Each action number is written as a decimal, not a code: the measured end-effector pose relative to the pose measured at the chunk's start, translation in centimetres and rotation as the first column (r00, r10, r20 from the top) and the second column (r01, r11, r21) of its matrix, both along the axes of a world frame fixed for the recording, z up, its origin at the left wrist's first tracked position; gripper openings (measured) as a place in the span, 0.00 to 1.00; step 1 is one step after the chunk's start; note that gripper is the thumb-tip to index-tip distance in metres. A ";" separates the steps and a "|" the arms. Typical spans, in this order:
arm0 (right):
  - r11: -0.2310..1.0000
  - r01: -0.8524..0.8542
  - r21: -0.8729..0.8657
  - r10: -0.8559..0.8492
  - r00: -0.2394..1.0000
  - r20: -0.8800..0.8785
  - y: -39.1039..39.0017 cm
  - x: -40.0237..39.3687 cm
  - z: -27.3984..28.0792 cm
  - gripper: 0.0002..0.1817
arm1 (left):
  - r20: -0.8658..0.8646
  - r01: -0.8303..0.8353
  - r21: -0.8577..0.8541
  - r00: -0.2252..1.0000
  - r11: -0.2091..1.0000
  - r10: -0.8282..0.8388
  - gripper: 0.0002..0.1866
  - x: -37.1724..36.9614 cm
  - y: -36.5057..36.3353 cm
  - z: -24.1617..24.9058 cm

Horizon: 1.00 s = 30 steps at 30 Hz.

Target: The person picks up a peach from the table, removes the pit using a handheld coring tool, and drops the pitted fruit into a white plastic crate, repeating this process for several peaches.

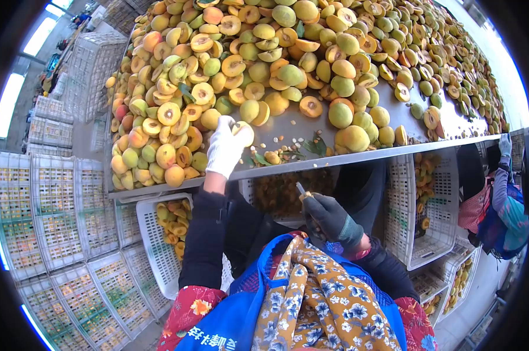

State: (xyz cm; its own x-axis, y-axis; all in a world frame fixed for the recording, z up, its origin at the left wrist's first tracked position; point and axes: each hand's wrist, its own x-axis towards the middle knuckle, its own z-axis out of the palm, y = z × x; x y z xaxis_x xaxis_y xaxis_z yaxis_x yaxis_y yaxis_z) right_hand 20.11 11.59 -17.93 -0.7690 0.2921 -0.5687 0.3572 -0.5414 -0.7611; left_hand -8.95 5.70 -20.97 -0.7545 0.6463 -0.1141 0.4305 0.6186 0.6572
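Observation:
My left hand (224, 150), in a white glove, is closed around a yellow peach (242, 134) just above the near edge of the metal table (288, 123). My right hand (333, 219), in a dark glove, is closed on a small knife (303, 192) in front of my body, below the table edge. The knife's short blade points up and to the left; most of its handle is hidden in my fist. Halved peaches (203, 93) with pits showing and whole ones lie heaped beyond my left hand. Loose pits and leaves (317, 146) are scattered near the edge.
A white crate (159, 248) of peach halves stands at my left knee, another crate (428, 245) to my right. Stacked crates (53, 216) line the left side. At the far right a co-worker (498, 199) stands by the table with a gloved hand (504, 144) at its edge.

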 end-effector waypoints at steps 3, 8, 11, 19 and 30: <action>0.306 0.093 0.948 0.296 0.937 -0.187 0.4 -1.8 -1.1 0.12 | 0.574 -0.224 0.457 0.813 0.861 -0.093 0.18 3.8 -2.0 1.5; 0.228 -0.124 0.966 0.274 0.960 0.059 -0.3 -4.0 1.2 0.15 | 0.853 -0.461 0.502 0.403 0.732 -0.331 0.21 8.1 -4.6 1.6; 0.240 -0.193 0.951 0.270 0.955 0.126 -0.8 -4.0 1.9 0.16 | 0.917 -0.559 0.399 0.247 0.726 -0.314 0.28 9.8 -4.8 2.0; 0.344 -0.262 0.902 0.329 0.933 0.146 -1.5 -3.5 1.6 0.18 | 0.621 -0.336 0.362 0.783 0.870 0.044 0.21 12.0 -6.5 -1.3; 0.520 -0.324 0.790 0.485 0.874 0.040 -0.5 -2.4 1.5 0.12 | 0.540 -0.233 0.291 0.841 0.928 0.041 0.19 13.5 -5.0 3.0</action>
State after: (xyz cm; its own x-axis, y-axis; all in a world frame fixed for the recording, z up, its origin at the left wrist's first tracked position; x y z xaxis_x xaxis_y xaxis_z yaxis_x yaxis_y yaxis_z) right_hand 17.73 11.12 -16.38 -0.9727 0.1790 -0.1474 0.2118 0.4272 -0.8790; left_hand 4.55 0.66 -18.02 -0.7289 0.6109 -0.3091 -0.1034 0.3481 0.9317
